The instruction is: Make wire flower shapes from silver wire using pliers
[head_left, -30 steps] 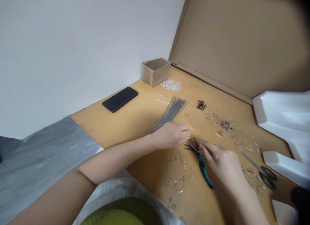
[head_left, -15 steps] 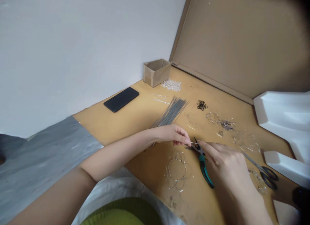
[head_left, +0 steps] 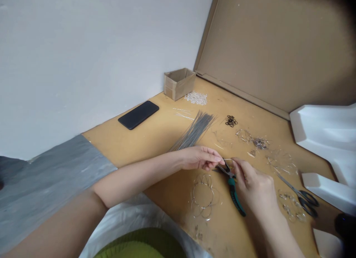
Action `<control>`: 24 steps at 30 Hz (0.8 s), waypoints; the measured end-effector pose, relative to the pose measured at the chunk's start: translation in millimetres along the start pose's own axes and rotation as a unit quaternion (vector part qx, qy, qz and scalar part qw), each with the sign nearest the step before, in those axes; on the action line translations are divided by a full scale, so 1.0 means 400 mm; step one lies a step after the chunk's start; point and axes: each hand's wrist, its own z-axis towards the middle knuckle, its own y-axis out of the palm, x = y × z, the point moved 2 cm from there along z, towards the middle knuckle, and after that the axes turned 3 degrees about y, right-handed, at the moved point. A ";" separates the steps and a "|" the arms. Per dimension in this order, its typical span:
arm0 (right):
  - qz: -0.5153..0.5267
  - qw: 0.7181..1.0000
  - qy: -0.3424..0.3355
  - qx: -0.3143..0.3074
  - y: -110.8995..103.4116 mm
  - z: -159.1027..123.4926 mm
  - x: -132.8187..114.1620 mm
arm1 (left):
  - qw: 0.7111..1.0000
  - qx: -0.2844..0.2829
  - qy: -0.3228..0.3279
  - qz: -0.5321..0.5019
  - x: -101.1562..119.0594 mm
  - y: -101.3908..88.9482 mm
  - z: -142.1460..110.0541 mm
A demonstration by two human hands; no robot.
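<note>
My left hand is pinched on one end of a thin silver wire just above the cardboard work surface. My right hand pinches the wire's other end, so the wire bends in a small arc between the two. Teal-handled pliers lie on the surface right under both hands, jaws pointing left. A finished wire flower shape lies below the left hand. A bundle of straight grey wires lies fanned out behind the left hand.
A black phone lies at the back left, near a small open cardboard box and a heap of clear beads. Black rings, more wire pieces and scissors lie to the right. White foam blocks stand at the right edge.
My left hand lifted from the wire bundle with a single wire pinched. My right hand left the pliers and took the wire's other end, and the wire now curves between both hands.
</note>
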 end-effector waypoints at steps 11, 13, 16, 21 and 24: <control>-0.032 0.995 0.032 -0.092 0.007 0.002 0.006 | 0.794 0.191 0.250 0.520 0.046 0.003 -0.027; -0.062 0.993 0.040 -0.097 0.007 0.002 0.005 | 0.669 0.172 0.295 0.661 0.041 0.019 -0.034; -0.092 0.990 0.045 -0.094 0.006 0.005 -0.006 | 0.538 0.139 0.283 0.782 0.016 0.037 -0.033; -0.031 0.995 0.046 -0.077 0.003 0.010 -0.036 | 0.479 0.147 0.247 0.829 -0.012 0.048 -0.030; 0.032 0.992 0.067 -0.105 0.010 0.008 -0.041 | 0.480 0.123 0.235 0.836 -0.023 0.053 -0.030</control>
